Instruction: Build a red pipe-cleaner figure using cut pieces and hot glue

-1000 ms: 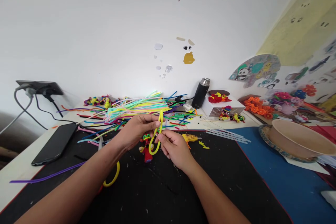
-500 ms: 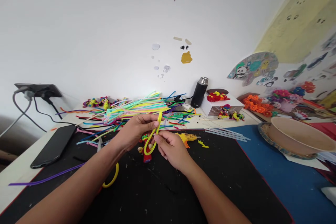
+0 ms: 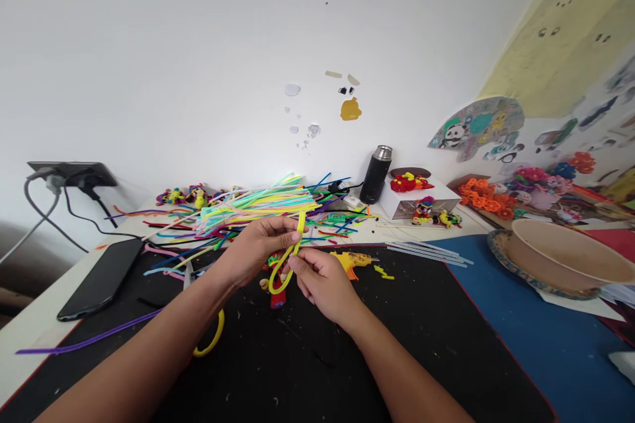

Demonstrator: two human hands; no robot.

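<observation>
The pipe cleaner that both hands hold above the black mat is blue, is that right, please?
Not quite: the head view shows the pipe cleaner is yellow, not blue; the left hand and right hand do hold it above the black mat.

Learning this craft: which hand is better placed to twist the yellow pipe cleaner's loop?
Probably the right hand: it pinches the fuzzy yellow pipe cleaner just above its loop; the left hand holds the upper end.

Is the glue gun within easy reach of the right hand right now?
Probably yes. The glue gun lies just beyond the right hand with nothing between. But its fingers pinch the yellow pipe cleaner that the left hand also holds.
</observation>
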